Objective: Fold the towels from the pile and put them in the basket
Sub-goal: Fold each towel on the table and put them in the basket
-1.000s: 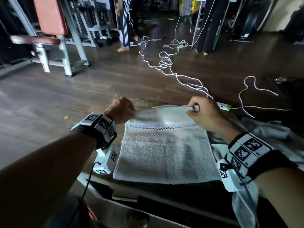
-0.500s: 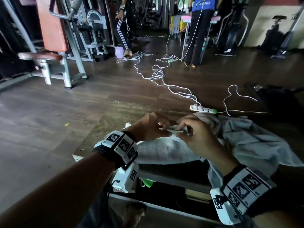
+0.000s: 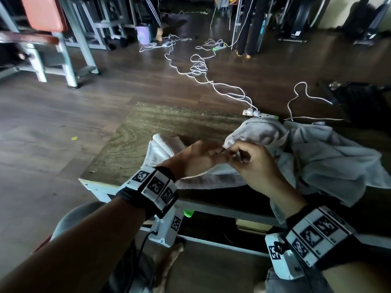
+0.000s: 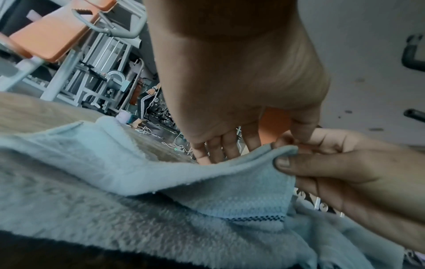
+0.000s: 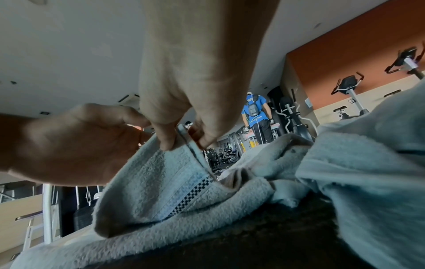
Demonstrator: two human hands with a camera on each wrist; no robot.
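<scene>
A white towel (image 3: 208, 181) with a dark checked stripe lies doubled on the near edge of the wooden table (image 3: 148, 127). My right hand (image 3: 234, 154) pinches its raised corner between thumb and fingers, which is plain in the right wrist view (image 5: 181, 140). My left hand (image 3: 213, 153) meets it there. In the left wrist view its fingers (image 4: 216, 151) are straight behind the towel's lifted edge (image 4: 207, 182), and its thumb touches the right hand (image 4: 322, 163). The pile of unfolded towels (image 3: 330, 157) lies just right of my hands. No basket is in view.
A white power strip (image 3: 257, 113) and loose cables (image 3: 198, 66) lie on the dark floor beyond the table. A gym bench (image 3: 42, 15) stands at the far left. People stand at the back. A green object (image 3: 188, 212) shows under the table's front edge.
My hands, which held the towel's far corners apart, have come together over it. The towel has gone from lying flat to doubled over, with its corners gathered at my right fingers.
</scene>
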